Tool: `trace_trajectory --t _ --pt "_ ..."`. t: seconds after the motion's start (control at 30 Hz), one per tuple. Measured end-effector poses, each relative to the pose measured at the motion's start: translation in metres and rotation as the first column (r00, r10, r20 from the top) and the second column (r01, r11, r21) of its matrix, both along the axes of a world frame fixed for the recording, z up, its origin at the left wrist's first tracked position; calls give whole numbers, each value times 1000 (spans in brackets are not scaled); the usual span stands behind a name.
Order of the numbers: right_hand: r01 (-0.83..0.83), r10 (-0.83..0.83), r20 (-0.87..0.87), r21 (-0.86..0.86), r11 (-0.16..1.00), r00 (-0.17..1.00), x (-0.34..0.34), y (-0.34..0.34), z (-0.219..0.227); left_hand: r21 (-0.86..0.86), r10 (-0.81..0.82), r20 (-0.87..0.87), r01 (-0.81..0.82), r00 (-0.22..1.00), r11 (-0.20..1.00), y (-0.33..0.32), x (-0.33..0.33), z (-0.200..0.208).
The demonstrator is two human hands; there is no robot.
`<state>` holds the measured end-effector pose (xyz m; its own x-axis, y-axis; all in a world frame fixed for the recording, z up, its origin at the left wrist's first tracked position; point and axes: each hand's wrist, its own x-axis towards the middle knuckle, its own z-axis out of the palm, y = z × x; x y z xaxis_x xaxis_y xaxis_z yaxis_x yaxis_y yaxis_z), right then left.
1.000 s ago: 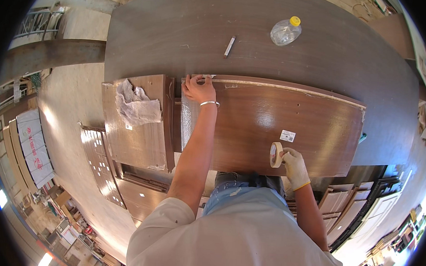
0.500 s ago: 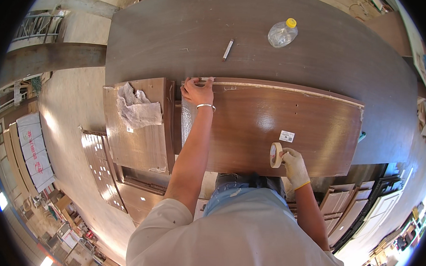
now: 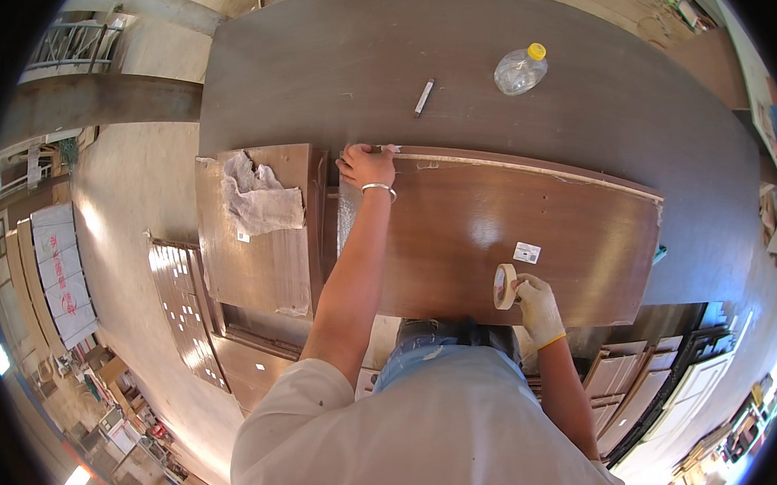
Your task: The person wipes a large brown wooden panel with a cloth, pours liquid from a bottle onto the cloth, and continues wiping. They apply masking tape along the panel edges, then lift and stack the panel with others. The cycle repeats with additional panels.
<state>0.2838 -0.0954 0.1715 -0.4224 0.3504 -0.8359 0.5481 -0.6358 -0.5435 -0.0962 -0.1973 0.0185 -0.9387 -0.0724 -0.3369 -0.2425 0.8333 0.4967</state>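
A large brown wooden panel (image 3: 459,237) lies in front of me with a pale strip along its far edge. My left hand (image 3: 368,166), bare with a bangle at the wrist, grips the panel's far left corner, its fingers bent over the edge. Beside its thumb and forefinger shows a small whitish bit (image 3: 394,149), too small to name. My right hand (image 3: 539,312), in a pale glove, is closed on a roll of masking tape (image 3: 505,286) held upright over the near part of the panel. A white label (image 3: 527,252) is stuck just beyond the roll.
Left of the panel, a smaller brown board (image 3: 264,275) carries a crumpled grey cloth (image 3: 263,199). Across the dark table (image 3: 327,72) lie a marker-like stick (image 3: 424,98) and a clear plastic bottle (image 3: 520,74) with a yellow cap. More panels (image 3: 632,378) stand low on the right.
The view has shifted slightly. My left hand has turned a little at the corner, its fingers curling further over the edge. The right hand still holds the tape roll in nearly the same place.
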Motion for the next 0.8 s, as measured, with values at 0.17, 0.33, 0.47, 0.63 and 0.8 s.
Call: trace_trajectory --t 0.17,0.33,0.47,0.63,0.8 --pt "85 -85 -4 -37 996 996 6 -1 -3 14 -1 -125 2 992 1000 -11 -3 -10" --pt "68 -68 20 -6 998 997 8 -2 -4 103 67 -254 -41 965 994 -20 -6 -28" --pt "87 -87 31 -15 996 996 9 -1 -2 233 150 -316 -77 937 969 -24 -11 -34" --pt "149 -148 23 -17 989 989 10 -3 2 238 138 -285 -69 949 969 -25 -8 -29" --pt "180 -181 46 22 983 982 16 -11 3 20 35 -260 -31 965 999 -21 -10 -34"
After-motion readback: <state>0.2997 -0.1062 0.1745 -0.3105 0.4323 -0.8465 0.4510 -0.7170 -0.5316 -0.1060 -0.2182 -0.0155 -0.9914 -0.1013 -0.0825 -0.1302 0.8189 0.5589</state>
